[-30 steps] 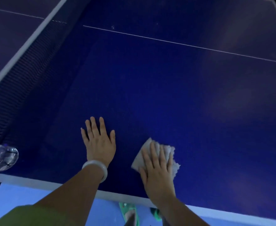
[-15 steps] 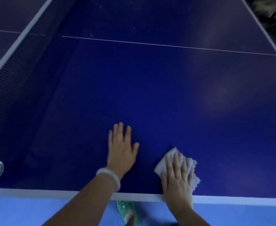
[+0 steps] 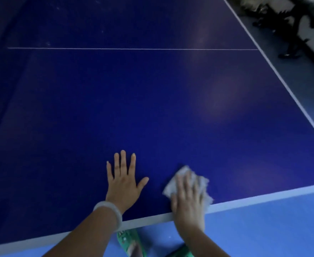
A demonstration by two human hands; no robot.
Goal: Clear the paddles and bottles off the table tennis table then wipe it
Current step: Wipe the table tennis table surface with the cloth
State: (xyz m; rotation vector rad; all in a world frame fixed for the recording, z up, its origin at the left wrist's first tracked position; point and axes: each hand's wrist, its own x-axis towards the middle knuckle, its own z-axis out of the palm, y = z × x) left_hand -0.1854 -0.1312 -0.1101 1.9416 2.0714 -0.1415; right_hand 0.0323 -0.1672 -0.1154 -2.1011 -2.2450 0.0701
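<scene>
Cloth (image 3: 187, 184), pale and crumpled, lies on the blue tabletop (image 3: 152, 108) close to its near white edge, pinned under the right hand (image 3: 188, 196). That hand presses flat on it with straight fingers, and cloth shows beyond the fingertips and at both sides. The picture is blurred here, so the cloth's outline is soft. The left hand (image 3: 123, 182) rests palm-down on the bare tabletop just beside the cloth, apart from it, fingers spread and holding nothing. A pale bangle (image 3: 109, 210) circles the left wrist. Below the table edge, green sandals (image 3: 128, 242) stand on the light-blue floor (image 3: 263, 229).
</scene>
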